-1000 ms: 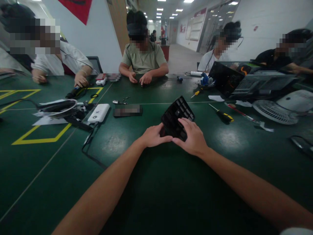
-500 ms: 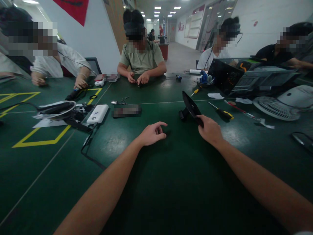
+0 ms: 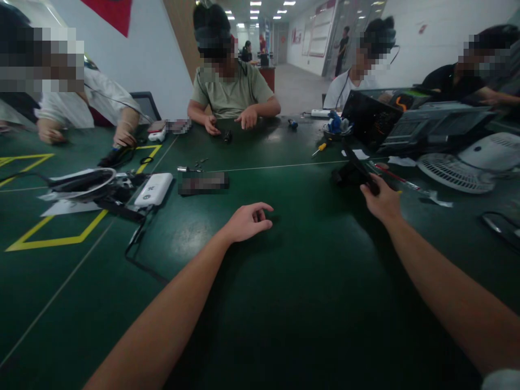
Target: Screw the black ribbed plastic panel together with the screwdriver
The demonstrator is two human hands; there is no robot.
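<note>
My right hand (image 3: 382, 201) grips the near edge of a black plastic panel (image 3: 359, 165), held tilted low over the right side of the green table (image 3: 284, 303). A dark stubby part (image 3: 343, 174) sticks out on its left side; whether the panel touches the table I cannot tell. My left hand (image 3: 248, 222) rests at the table's middle with fingers loosely curved and nothing in them. Behind my right hand, a yellow-and-black screwdriver is almost wholly hidden.
A white box-shaped device (image 3: 153, 189) with a cable lies left, near a blurred dark bar (image 3: 203, 184). To the right are a white fan (image 3: 459, 170), an open computer case (image 3: 430, 122) and a small yellow screwdriver (image 3: 319, 149). Several people sit around the table.
My left hand has let go of the black panel and stays near the middle. My right hand has turned the panel edge-on and carried it right, over the screwdriver's spot.
</note>
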